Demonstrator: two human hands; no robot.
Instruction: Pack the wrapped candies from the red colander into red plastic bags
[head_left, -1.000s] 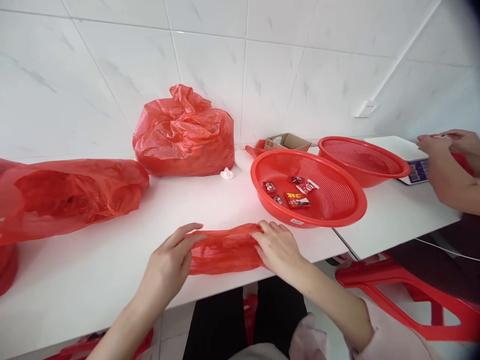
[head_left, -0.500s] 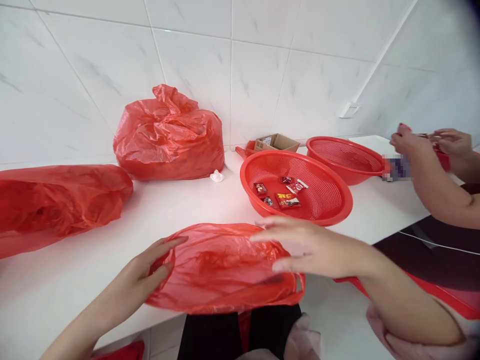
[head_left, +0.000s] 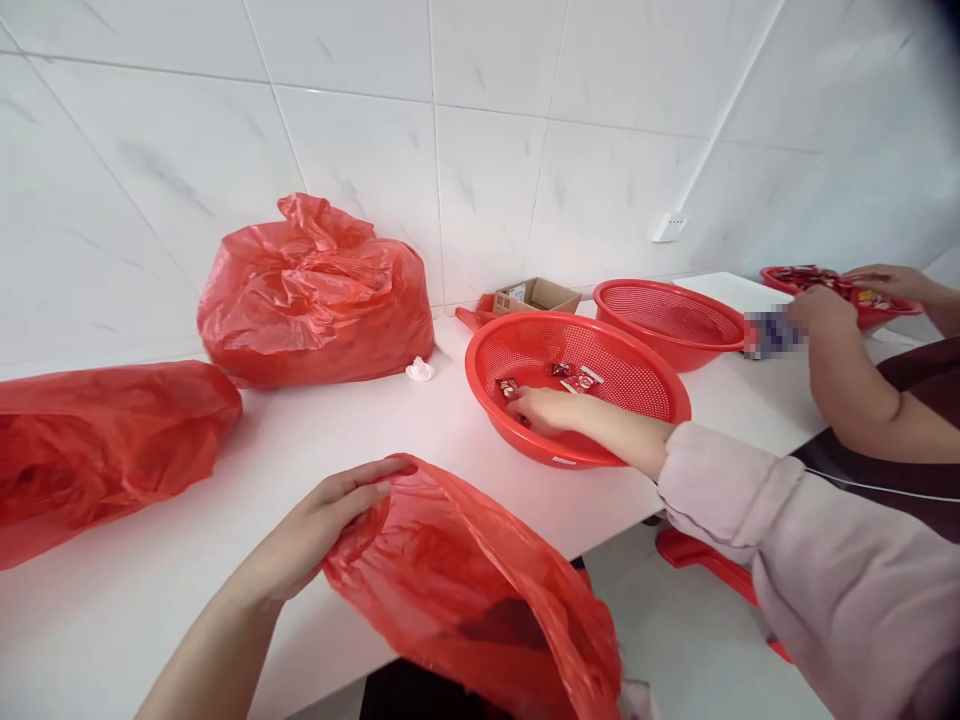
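The person's left hand is clamped on the rim of a red bag, mouth open, overhanging the table's near edge. Right hand, well apart, is inside the nearer red basket among wrapped packets; fingertips partly hidden, grip cannot be told.

The thin red plastic bag at bottom centre looked glossy, wrinkled; the round red plastic basket right of centre, smooth.

White table against grey-veined tile wall with socket; pale floor, red stool partly visible.
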